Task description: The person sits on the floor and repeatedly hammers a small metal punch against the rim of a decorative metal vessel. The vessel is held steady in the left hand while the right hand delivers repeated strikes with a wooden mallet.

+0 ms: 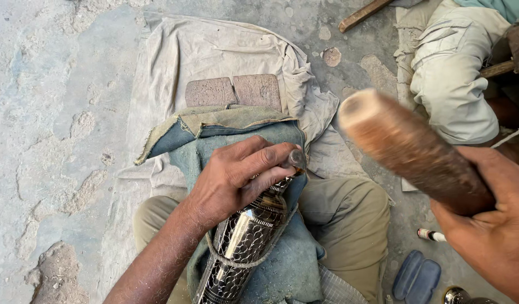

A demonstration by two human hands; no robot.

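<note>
Rough, dusty concrete floor (62,112) spreads beneath a seated person, with a pale cloth (214,50) laid out and two brick-like blocks (233,91) near its far edge. An engraved metal vase (245,239) lies tilted across a folded blue-green cloth (282,264) on the person's lap. The left hand (237,177) grips the vase's narrow neck together with a small punch tool (296,158). The right hand (490,225) is clenched around a wooden mallet (411,149), raised and blurred. The polished vase looks hard, slippery and easily dented; the neck seems the surest hold. Another person's leg (451,73) lies at the far right corner.
</note>
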